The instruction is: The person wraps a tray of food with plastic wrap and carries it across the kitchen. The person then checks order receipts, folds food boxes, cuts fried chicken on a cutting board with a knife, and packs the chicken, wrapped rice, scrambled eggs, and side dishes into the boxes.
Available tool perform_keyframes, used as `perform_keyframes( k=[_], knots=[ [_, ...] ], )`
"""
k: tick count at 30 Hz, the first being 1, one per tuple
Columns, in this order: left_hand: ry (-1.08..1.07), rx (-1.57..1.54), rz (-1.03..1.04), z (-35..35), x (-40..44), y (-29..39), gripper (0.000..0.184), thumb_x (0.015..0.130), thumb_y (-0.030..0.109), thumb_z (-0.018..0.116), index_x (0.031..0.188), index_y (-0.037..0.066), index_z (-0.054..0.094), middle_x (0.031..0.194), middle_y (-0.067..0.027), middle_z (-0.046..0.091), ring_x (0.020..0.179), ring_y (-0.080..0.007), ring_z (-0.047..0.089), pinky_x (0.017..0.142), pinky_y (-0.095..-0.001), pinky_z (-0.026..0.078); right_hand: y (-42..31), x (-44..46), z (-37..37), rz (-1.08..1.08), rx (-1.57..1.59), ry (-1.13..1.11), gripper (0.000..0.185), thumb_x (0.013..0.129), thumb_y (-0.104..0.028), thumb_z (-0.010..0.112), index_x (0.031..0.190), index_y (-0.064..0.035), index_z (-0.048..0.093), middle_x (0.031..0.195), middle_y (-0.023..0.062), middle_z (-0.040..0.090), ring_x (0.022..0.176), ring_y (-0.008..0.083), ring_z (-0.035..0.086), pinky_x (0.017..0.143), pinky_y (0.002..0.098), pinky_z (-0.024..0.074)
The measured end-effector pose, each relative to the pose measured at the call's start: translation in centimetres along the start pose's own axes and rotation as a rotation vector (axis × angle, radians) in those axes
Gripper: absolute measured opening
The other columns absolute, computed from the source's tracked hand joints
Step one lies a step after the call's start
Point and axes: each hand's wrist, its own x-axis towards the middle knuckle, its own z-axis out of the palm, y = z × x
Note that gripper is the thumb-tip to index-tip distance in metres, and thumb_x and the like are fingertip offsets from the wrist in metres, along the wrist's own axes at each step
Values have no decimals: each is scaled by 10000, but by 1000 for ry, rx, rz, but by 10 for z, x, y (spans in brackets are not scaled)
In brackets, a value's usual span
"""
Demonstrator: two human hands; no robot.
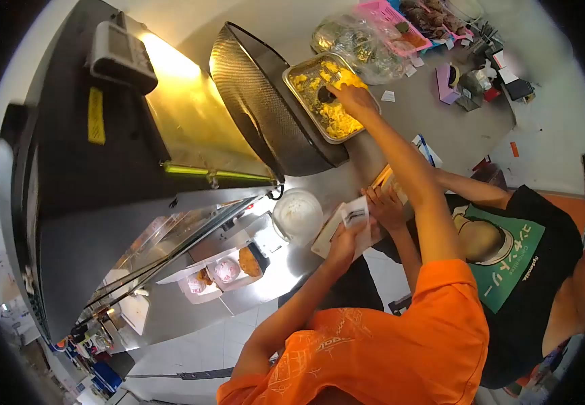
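Note:
My right hand reaches into a metal tray of yellow shredded food. Its fingers are on a small black cup-like thing, partly covered by the hand, whose exact kind I cannot make out. Lower down, my left hand grips a white paper packet with dark print. Close beside it, a co-worker's hand touches the same packet or a flat cream-coloured piece under it; which one is unclear.
A black mesh guard stands left of the tray. Open cartons with wrapped rounds and fried food lie near a white tub. Plastic bags and a pink basket sit behind. A co-worker in black stands at right.

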Motion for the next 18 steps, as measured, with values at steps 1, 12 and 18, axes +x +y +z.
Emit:
perform_keyframes(
  k=[1, 12, 18],
  knots=[
    [63, -10, 24, 9, 19, 3, 335, 938, 210, 556, 1226, 39, 555, 997, -68, 638, 884, -176, 618, 800, -328, 503, 1, 3, 3, 1, 1, -6, 684, 764, 19, 557, 1392, -231, 451, 825, 145, 658, 793, 347, 658, 674, 446, 516],
    [400, -279, 255, 34, 221, 15, 323, 1016, 232, 354, 1253, 32, 445, 1004, -128, 625, 773, -218, 657, 590, -310, 523, 18, -21, -9, 251, -53, 20, 686, 783, -76, 573, 1435, -85, 361, 743, 157, 680, 653, 309, 670, 551, 445, 513],
    [463, -348, 368, 23, 251, 29, 339, 1004, 211, 351, 1272, 38, 464, 1048, -110, 605, 742, -208, 670, 487, -290, 503, -4, -43, -9, 131, -60, 10, 642, 776, -68, 546, 1390, -13, 366, 784, 221, 671, 696, 334, 683, 566, 463, 519]
  ],
)
